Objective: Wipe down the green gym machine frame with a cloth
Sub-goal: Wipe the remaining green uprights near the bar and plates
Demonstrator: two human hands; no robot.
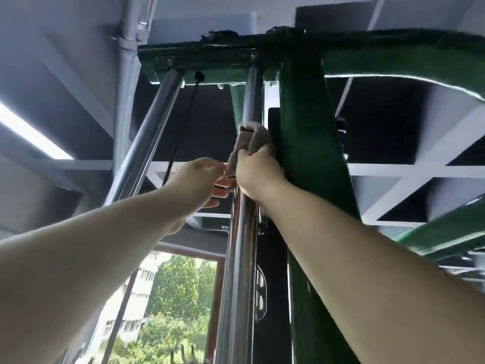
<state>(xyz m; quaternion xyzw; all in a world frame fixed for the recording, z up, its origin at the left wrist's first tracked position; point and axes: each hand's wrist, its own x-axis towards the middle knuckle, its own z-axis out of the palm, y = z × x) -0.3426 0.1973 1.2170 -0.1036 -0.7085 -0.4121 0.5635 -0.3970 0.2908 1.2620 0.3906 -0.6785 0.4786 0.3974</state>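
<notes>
Both forearms raised; right hand [258,174] clamps cloth [249,141] around chrome rod [240,245] beside green upright [312,143]; left hand [202,177] pinches cloth tail, for tension.

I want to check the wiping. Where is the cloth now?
In the head view, the cloth is near the centre, wrapped on the chrome rod beside the green upright, gripped by the right hand.

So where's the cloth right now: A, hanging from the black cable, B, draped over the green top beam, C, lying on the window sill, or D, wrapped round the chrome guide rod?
D: the cloth is bunched round the chrome guide rod, gripped by the right hand beside the green upright.
</notes>
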